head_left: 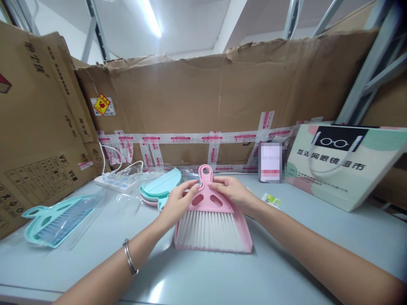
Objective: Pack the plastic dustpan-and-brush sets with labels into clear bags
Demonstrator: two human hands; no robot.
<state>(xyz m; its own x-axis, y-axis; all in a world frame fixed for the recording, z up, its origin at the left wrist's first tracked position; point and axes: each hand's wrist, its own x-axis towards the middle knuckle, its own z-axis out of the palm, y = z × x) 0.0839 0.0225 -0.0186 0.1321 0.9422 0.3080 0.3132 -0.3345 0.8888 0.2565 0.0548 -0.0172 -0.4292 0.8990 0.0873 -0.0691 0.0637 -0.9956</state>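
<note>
Left of the eyeglasses-print paper bag (346, 178), the left hand (178, 198) and right hand (235, 190) narrowly grip a pink hand brush (208, 208) nested in a pink dustpan (244, 232). Alignment seems underway; the next move likely calls for even pressure.

I'm on 1 head cam, behind & above L hand (179, 199) + R hand (235, 192), near, facing fwd/down; wide FOV gets table (197, 277) under them, cardboard (190, 95) beyond, ceiling (193, 25) overhead.
</note>
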